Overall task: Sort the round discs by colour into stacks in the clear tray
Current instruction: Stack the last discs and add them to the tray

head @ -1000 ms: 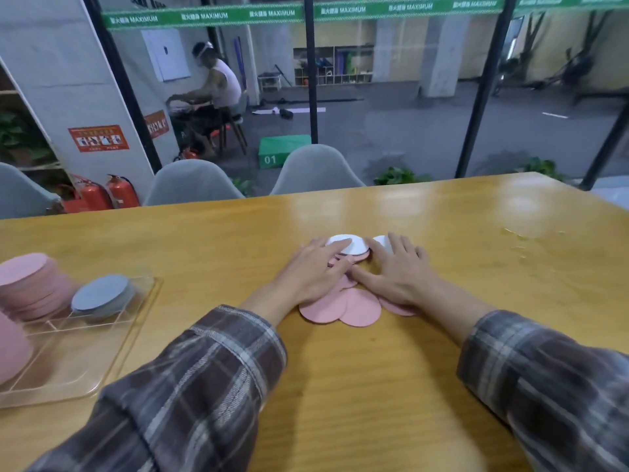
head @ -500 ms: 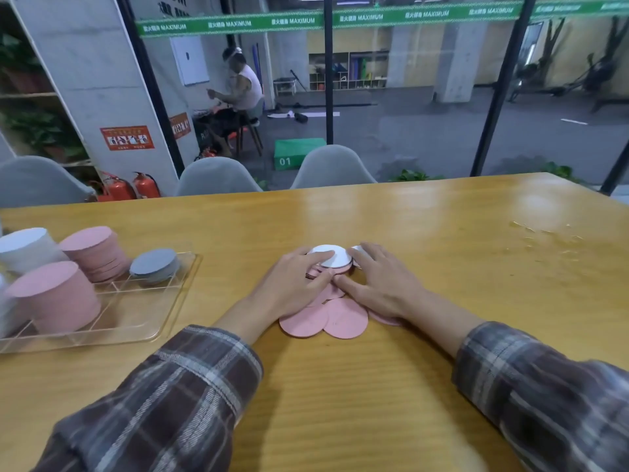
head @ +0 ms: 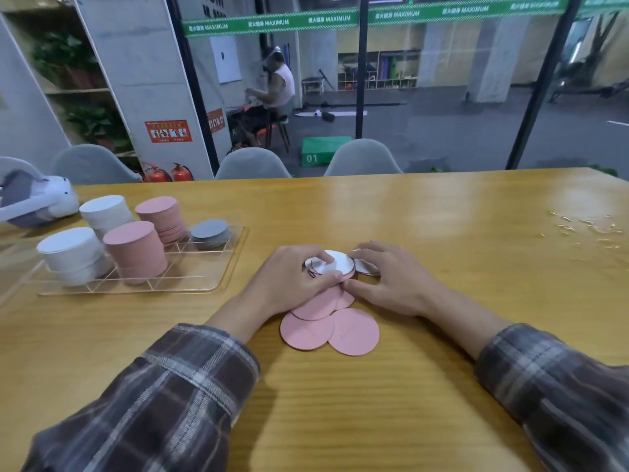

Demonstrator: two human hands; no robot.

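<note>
A loose pile of discs lies on the wooden table in front of me. Pink discs [head: 354, 332] fan out at its near side, and a white disc [head: 337, 261] sits on top. My left hand [head: 292, 281] pinches the small stack under the white disc between thumb and fingers. My right hand [head: 388, 279] rests against the pile's right side, its fingers over another white disc [head: 366, 268]. The clear tray [head: 207, 281] at the left holds two white stacks [head: 73, 253], two pink stacks [head: 136, 252] and a low grey stack [head: 210, 233].
A white and grey headset [head: 34, 197] lies at the table's far left. Small scraps [head: 585, 228] are scattered at the right. Grey chairs [head: 253, 163] stand behind the far edge, and a person sits in the background.
The view has swung left, bringing more of the tray and its stacks into sight. My left hand has closed around the top discs of the pile. My right hand stays at the pile.
</note>
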